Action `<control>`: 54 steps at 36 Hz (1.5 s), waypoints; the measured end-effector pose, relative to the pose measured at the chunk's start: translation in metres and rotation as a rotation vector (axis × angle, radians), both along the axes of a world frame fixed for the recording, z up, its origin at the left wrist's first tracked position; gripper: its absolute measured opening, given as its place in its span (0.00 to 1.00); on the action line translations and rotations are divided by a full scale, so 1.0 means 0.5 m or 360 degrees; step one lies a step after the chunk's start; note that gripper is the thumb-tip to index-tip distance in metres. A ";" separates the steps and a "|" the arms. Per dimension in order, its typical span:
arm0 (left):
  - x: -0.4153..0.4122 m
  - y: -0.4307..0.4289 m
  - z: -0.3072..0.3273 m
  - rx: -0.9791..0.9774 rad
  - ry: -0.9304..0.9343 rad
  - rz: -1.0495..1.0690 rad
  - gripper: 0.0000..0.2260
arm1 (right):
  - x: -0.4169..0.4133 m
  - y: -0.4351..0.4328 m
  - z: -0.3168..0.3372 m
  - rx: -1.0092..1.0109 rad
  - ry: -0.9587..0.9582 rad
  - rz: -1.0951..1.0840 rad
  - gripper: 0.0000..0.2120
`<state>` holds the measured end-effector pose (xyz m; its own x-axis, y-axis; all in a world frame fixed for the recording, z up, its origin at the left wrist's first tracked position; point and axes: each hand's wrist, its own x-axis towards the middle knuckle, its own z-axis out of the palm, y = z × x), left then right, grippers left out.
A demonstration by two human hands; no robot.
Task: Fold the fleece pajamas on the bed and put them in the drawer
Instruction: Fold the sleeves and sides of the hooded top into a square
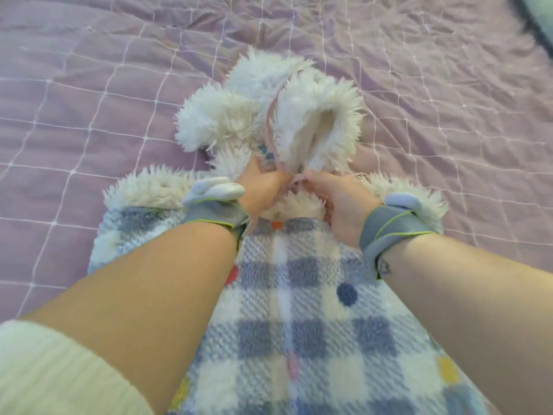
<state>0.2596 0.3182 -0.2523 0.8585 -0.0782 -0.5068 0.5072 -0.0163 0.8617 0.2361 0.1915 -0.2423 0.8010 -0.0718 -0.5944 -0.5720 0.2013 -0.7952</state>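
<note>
Your L hand [263, 188] and R hand [339, 202] both grip the fleece pajamas [299, 310] at the fluffy white neck edge, fingers curled. Pajamas lie on the lilac quilted bedspread [89, 100], which has white grid stitching and is wrinkled at upper R.

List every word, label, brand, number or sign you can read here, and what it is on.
No text can be read in this frame.
fleece pajamas: checks and coloured dots only, no label visible.
left wrist band and right wrist band: no legible brand.
dark mark beside the right wrist band: too small and blurred to read.
bedspread: stitched grid only.
</note>
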 end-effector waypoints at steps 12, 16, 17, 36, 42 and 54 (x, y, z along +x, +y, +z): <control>0.017 0.000 0.114 -0.0322 -0.0171 0.0300 0.04 | 0.029 -0.028 0.101 0.0213 -0.0062 -0.0621 0.08; 0.043 0.000 0.220 -0.0497 -0.0218 0.0299 0.04 | 0.059 -0.042 0.198 0.0252 -0.0162 -0.0700 0.01; 0.043 -0.002 0.224 -0.0520 -0.0207 0.0322 0.04 | 0.059 -0.044 0.200 0.0205 -0.0148 -0.0668 0.02; 0.043 -0.026 0.510 -0.0388 -0.0526 0.0174 0.08 | 0.049 -0.020 0.467 -0.0091 -0.0504 -0.0398 0.11; -0.020 -0.006 0.588 -0.0414 -0.0636 0.0101 0.19 | -0.007 0.005 0.535 -0.0270 -0.0615 -0.0203 0.30; -0.376 0.025 0.388 -0.0664 0.0182 0.0626 0.20 | -0.328 0.061 0.364 -0.0299 -0.0021 -0.0004 0.10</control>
<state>0.0715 0.3309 -0.0583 0.8049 0.0225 -0.5930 0.4969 0.5208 0.6942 0.0721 0.2222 -0.0605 0.8082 -0.1826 -0.5599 -0.5611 0.0499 -0.8262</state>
